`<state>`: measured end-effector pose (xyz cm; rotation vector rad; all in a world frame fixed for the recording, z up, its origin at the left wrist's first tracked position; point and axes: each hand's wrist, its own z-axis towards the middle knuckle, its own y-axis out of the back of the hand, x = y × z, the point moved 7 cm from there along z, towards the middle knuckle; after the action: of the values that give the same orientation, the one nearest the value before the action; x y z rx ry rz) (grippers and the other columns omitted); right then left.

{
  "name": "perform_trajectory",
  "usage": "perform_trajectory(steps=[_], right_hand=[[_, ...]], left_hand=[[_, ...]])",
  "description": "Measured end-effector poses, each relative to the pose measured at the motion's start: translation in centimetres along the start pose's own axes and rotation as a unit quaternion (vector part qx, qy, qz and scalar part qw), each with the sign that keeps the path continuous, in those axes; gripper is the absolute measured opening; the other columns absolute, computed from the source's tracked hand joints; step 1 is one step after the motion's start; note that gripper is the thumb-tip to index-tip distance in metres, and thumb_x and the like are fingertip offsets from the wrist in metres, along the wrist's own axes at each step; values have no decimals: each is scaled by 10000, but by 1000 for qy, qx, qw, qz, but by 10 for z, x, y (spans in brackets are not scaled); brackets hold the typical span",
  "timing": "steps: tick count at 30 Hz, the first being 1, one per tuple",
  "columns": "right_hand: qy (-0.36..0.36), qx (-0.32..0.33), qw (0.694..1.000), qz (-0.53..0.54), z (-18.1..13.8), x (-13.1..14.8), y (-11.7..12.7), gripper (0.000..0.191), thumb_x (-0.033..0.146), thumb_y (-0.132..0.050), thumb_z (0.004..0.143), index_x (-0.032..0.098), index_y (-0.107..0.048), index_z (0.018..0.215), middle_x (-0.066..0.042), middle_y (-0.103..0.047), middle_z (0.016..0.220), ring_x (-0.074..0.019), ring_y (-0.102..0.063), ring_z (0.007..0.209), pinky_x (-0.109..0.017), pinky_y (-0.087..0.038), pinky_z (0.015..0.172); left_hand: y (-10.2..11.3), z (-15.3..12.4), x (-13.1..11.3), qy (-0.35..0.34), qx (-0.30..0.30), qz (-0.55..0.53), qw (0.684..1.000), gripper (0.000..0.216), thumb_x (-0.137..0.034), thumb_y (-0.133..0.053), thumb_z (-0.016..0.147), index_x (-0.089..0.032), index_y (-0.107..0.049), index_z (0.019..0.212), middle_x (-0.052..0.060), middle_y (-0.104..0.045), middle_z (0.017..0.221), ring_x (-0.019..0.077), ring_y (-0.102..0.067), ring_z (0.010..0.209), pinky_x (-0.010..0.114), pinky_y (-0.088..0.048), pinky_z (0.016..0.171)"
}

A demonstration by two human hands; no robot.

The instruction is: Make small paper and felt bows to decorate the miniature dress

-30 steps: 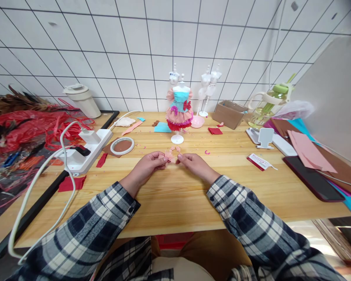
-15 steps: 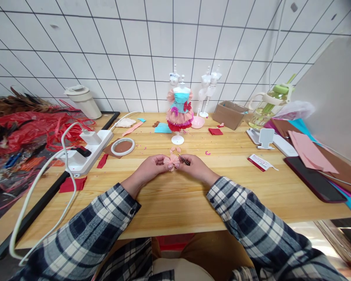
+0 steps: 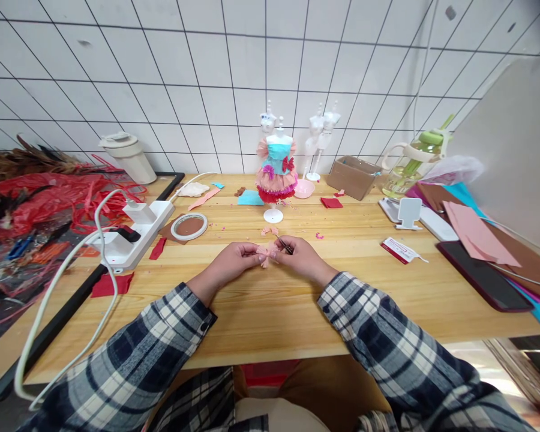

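Between my two hands is a small pleated pink paper bow (image 3: 265, 253), held just above the table. My left hand (image 3: 240, 258) pinches its left side between thumb and fingers. My right hand (image 3: 299, 257) is closed at the bow's right side, with the thumb on the paper. A slim dark pointed metal tool (image 3: 282, 243) juts from the right fingers toward the upper left; its exact kind is unclear. Small pink paper scraps (image 3: 270, 231) lie just beyond the bow. Behind them stands a mini dress form (image 3: 277, 165) in a blue, pink and red paper dress.
On the left are a tape roll (image 3: 189, 227), a white power strip (image 3: 137, 237) with looping cables, and red paper pieces. Bare white dress forms (image 3: 326, 135), a cardboard box (image 3: 353, 177) and a bottle (image 3: 407, 165) stand at the back. A phone (image 3: 481, 276) and paper sheets lie right.
The pink bow has turned in my fingers and looks narrower, with its folds more gathered. My right hand and the dark tool have shifted slightly; the left stays nearly in place.
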<state>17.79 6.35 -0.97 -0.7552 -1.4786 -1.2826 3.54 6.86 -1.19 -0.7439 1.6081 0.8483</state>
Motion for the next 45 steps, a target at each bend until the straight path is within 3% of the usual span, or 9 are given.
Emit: perform_trajectory(steps=[8, 13, 19, 26, 30, 34, 42, 45], right_hand=[[3, 3, 1000, -3, -1, 2, 2, 187, 330, -621, 761, 148, -610, 801, 11, -580, 711, -117, -481, 654, -236, -361, 622], [4, -10, 1000, -20, 0, 1, 3, 188, 335, -633, 752, 157, -591, 794, 19, -563, 718, -112, -467, 650, -231, -363, 611], [6, 0, 999, 49, 1, 0, 1, 285, 380, -643, 766, 152, -608, 932, 2, -597, 785, -123, -515, 689, -248, -411, 658], [17, -20, 999, -19, 0, 4, 3, 192, 312, -655, 720, 155, -603, 817, 11, -592, 767, -123, -505, 695, -247, -389, 654], [13, -23, 1000, 4, -1, 8, 3, 182, 316, -642, 715, 162, -580, 788, 18, -578, 722, -115, -482, 645, -245, -381, 620], [22, -31, 999, -3, -1, 11, 5, 169, 308, -636, 717, 165, -570, 779, 17, -571, 732, -121, -494, 670, -243, -389, 630], [40, -22, 999, -28, -1, 10, 3, 169, 295, -650, 734, 163, -615, 835, -5, -622, 813, -132, -538, 738, -252, -414, 684], [25, -16, 1000, 7, 0, 6, 1, 223, 379, -622, 793, 164, -638, 850, -14, -618, 764, -134, -542, 691, -255, -425, 645]], left_hand=[[0, 0, 8, 25, -15, -48, 998, 327, -424, -767, 673, -178, -753, 888, 76, -746, 947, 239, -664, 884, 341, -472, 842], [2, 0, 7, 38, -27, -44, 998, 310, -405, -803, 619, -153, -731, 785, 73, -742, 843, 222, -662, 812, 344, -476, 812], [1, 0, 5, 31, -21, -72, 997, 297, -367, -812, 617, -149, -722, 797, 65, -731, 808, 199, -657, 805, 342, -472, 844], [-3, -1, 1, 26, 9, -57, 998, 307, -382, -801, 630, -145, -740, 815, 71, -740, 852, 217, -663, 836, 353, -476, 866], [-2, 0, 3, 32, -1, -65, 997, 428, -400, -815, 606, -146, -738, 941, 87, -745, 980, 259, -656, 968, 386, -462, 929], [-2, -1, 3, 25, -9, -91, 995, 518, -378, -819, 618, -151, -706, 1069, 95, -742, 994, 251, -665, 949, 404, -466, 928], [0, 0, 9, 61, -19, -97, 993, 474, -326, -856, 566, -142, -703, 975, 91, -754, 883, 223, -693, 820, 360, -499, 822], [0, 0, 9, 54, -30, -97, 993, 437, -322, -858, 560, -144, -696, 924, 83, -753, 886, 214, -689, 824, 344, -493, 815]])
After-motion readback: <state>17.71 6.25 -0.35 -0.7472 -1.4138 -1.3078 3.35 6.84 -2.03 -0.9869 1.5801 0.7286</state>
